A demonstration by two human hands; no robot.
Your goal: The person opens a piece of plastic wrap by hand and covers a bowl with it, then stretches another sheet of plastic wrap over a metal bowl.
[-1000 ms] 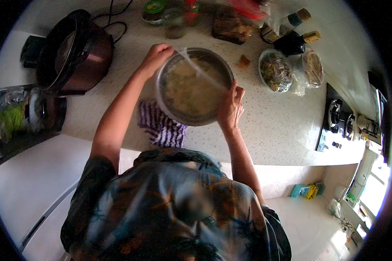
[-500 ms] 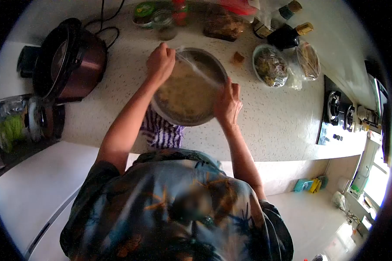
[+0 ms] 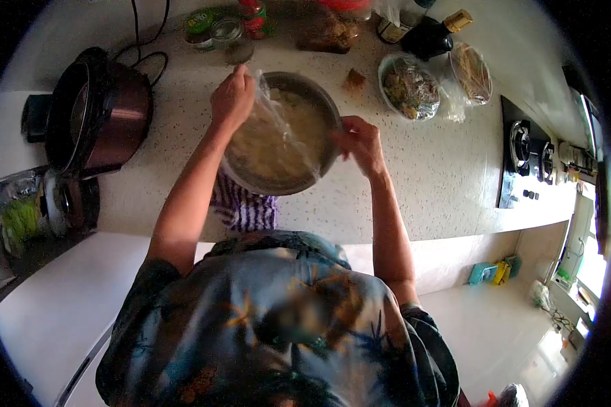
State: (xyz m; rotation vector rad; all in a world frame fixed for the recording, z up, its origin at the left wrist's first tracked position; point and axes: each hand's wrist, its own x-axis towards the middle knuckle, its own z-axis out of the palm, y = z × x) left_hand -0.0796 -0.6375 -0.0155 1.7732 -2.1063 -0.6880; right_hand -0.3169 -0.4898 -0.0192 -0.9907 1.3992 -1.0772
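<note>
A metal bowl [image 3: 327, 105] of pale, cloudy contents stands on the speckled counter in front of me. My left hand [image 3: 233, 103] is closed in a pinch on a strip of clear plastic wrap [image 3: 273, 110] over the bowl's upper left rim. The wrap runs crumpled down across the bowl toward its lower right side. Beside the right rim is my right hand [image 3: 362, 144], its fingertips smeared by motion, so I cannot tell whether they grip anything. A purple-and-white striped cloth [image 3: 252, 210] lies partly beneath the bowl, at its near left.
A dark red electric cooker [image 3: 119, 112] is on the left. Behind the bowl are jars [image 3: 227, 34] and a packed brown food [image 3: 329, 35]. Wrapped dishes [image 3: 409, 88] and a dark bottle [image 3: 431, 39] stand at the back right. Farther right is a gas stove [image 3: 521, 150].
My right hand has moved off the wrap's stretched end to just outside the rim. The wrap now slants more steeply down over the bowl. The whole view has shifted slightly.
</note>
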